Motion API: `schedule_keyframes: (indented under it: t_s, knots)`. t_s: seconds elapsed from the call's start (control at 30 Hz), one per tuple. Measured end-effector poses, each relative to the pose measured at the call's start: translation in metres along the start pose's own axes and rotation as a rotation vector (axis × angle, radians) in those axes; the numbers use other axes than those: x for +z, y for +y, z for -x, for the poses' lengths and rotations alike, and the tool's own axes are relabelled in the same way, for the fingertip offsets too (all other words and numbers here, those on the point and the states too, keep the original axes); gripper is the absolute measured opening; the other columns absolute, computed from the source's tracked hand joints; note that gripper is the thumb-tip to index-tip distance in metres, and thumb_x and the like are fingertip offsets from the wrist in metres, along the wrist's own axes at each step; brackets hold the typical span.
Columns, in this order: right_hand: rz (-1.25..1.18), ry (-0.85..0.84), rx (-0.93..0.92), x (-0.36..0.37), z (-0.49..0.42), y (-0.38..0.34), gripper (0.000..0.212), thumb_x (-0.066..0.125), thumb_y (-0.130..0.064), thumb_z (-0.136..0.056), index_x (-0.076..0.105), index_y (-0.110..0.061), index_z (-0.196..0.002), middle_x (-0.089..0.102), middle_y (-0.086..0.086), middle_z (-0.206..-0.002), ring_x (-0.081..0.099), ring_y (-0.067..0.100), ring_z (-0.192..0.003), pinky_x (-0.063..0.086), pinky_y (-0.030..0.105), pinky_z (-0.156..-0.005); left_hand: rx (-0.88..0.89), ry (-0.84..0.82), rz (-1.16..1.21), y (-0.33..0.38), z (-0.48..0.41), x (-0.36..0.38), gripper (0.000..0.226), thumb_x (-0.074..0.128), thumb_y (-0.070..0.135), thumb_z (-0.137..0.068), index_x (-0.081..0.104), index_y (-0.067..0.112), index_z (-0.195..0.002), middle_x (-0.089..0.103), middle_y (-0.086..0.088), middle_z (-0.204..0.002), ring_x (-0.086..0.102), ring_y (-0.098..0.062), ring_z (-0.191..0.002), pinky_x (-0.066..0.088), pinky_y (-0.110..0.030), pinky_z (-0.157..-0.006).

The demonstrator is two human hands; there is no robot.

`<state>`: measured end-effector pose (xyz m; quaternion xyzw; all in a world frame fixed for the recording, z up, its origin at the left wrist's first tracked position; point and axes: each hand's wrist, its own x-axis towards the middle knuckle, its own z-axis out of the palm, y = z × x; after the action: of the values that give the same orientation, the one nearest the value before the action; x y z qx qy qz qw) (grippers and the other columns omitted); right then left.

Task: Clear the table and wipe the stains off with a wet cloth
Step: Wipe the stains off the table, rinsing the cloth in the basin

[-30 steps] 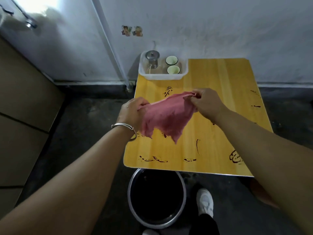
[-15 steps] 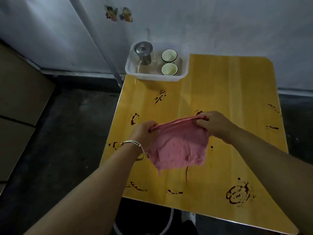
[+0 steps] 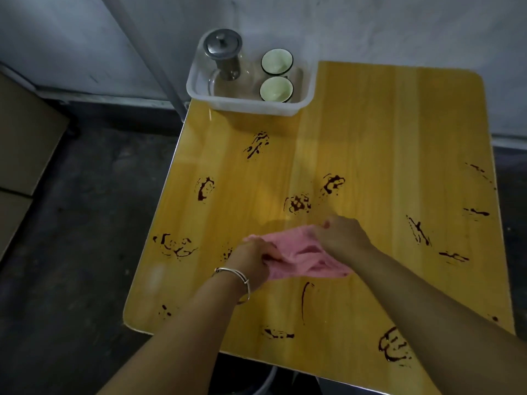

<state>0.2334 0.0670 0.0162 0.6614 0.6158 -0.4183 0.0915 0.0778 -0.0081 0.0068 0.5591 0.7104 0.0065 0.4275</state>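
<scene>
A pink cloth (image 3: 302,256) lies bunched on the yellow wooden table (image 3: 370,138), near its middle front. My left hand (image 3: 256,262), with a silver bangle at the wrist, grips the cloth's left side. My right hand (image 3: 342,238) grips its far right edge. Several dark red stains mark the tabletop, such as one (image 3: 298,203) just beyond the cloth, one (image 3: 205,188) at the left and one (image 3: 395,347) at the front right.
A clear plastic bin (image 3: 251,105) sits at the table's far left corner, holding a glass teapot with a metal lid (image 3: 224,49) and two cups (image 3: 276,75). A wall runs behind the table. A bucket rim (image 3: 268,379) shows under the front edge. Dark floor lies to the left.
Both hands have lowered the cloth from hanging in the air down onto the tabletop, where it now lies bunched. The view has shifted closer over the table.
</scene>
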Motion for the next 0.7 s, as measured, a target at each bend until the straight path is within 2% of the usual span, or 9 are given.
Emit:
schedule_keyframes:
  t_s: [0.1,0.17,0.23,0.3,0.37,0.47,0.57,0.63,0.7]
  knots:
    - [-0.016,0.080,0.165,0.047,0.002,-0.020,0.065,0.037,-0.056,-0.091,0.029,-0.012,-0.139,0.043,0.019,-0.136,0.044,0.039,-0.122,0.043,0.049,-0.097,-0.004,-0.025,-0.032,-0.003,0.005,0.003,0.030,0.049,0.003,-0.089,0.065,0.016,-0.110,0.063,-0.005,-0.115,0.058,-0.020,-0.105,0.047,-0.028,-0.093]
    - [-0.013,0.096,0.230,0.073,0.002,-0.035,0.081,0.033,-0.065,-0.088,0.011,-0.013,-0.146,0.017,0.025,-0.151,0.019,0.049,-0.136,0.029,0.063,-0.104,-0.012,0.179,0.068,-0.014,0.011,0.003,0.029,0.048,-0.002,-0.087,0.068,0.012,-0.101,0.067,-0.008,-0.106,0.060,-0.020,-0.096,0.049,-0.027,-0.085]
    - [0.001,0.143,0.283,0.091,0.002,-0.044,0.091,0.031,-0.069,-0.086,-0.005,-0.013,-0.148,-0.006,0.029,-0.152,-0.008,0.051,-0.139,0.010,0.071,-0.106,-0.052,0.455,0.197,-0.033,0.019,0.003,0.035,0.046,-0.013,-0.081,0.070,0.009,-0.095,0.066,-0.005,-0.095,0.058,-0.020,-0.087,0.047,-0.027,-0.076]
    - [0.036,0.214,0.293,0.107,0.002,-0.049,0.094,0.030,-0.070,-0.085,-0.009,-0.013,-0.148,-0.014,0.030,-0.151,-0.017,0.051,-0.137,-0.001,0.072,-0.105,-0.120,0.648,0.200,-0.059,0.026,0.002,0.044,0.041,-0.019,-0.076,0.067,0.009,-0.099,0.060,-0.003,-0.098,0.056,-0.023,-0.095,0.046,-0.031,-0.082]
    - [0.053,0.294,0.279,0.122,0.001,-0.052,0.091,0.032,-0.067,-0.086,-0.006,-0.012,-0.149,-0.013,0.030,-0.152,-0.018,0.050,-0.138,-0.005,0.070,-0.104,-0.232,0.748,0.159,-0.088,0.034,0.003,0.047,0.041,-0.017,-0.078,0.061,0.013,-0.108,0.055,-0.004,-0.113,0.050,-0.023,-0.112,0.040,-0.037,-0.096]
    - [0.079,0.391,0.233,0.137,0.001,-0.054,0.075,0.039,-0.049,-0.090,0.010,-0.012,-0.148,-0.005,0.024,-0.155,-0.014,0.045,-0.141,-0.008,0.066,-0.107,-0.364,0.830,0.128,-0.125,0.044,0.007,0.044,0.047,-0.009,-0.082,0.055,0.016,-0.117,0.048,-0.003,-0.129,0.039,-0.023,-0.126,0.026,-0.040,-0.106]
    - [0.110,0.475,0.032,0.159,0.007,-0.047,0.059,0.034,-0.036,-0.088,0.033,-0.010,-0.141,0.011,0.020,-0.155,-0.004,0.039,-0.144,-0.010,0.062,-0.109,-0.433,0.866,0.128,-0.157,0.051,0.013,0.046,0.050,-0.004,-0.083,0.050,0.016,-0.124,0.040,-0.002,-0.139,0.031,-0.022,-0.133,0.014,-0.043,-0.113]
    - [0.121,0.520,-0.103,0.174,0.011,-0.048,0.070,0.020,-0.042,-0.077,0.042,-0.010,-0.136,0.023,0.019,-0.152,0.003,0.038,-0.144,-0.008,0.061,-0.110,-0.449,0.857,0.101,-0.176,0.054,0.017,0.048,0.049,-0.002,-0.085,0.045,0.016,-0.130,0.035,-0.002,-0.145,0.026,-0.021,-0.138,0.007,-0.043,-0.115]
    - [0.144,0.560,-0.146,0.185,0.008,-0.052,0.079,0.015,-0.049,-0.071,0.043,-0.013,-0.136,0.026,0.016,-0.152,0.005,0.037,-0.144,-0.007,0.060,-0.111,-0.446,0.839,0.084,-0.191,0.054,0.022,0.049,0.046,0.001,-0.089,0.040,0.017,-0.136,0.029,-0.002,-0.149,0.019,-0.020,-0.141,0.004,-0.041,-0.116]
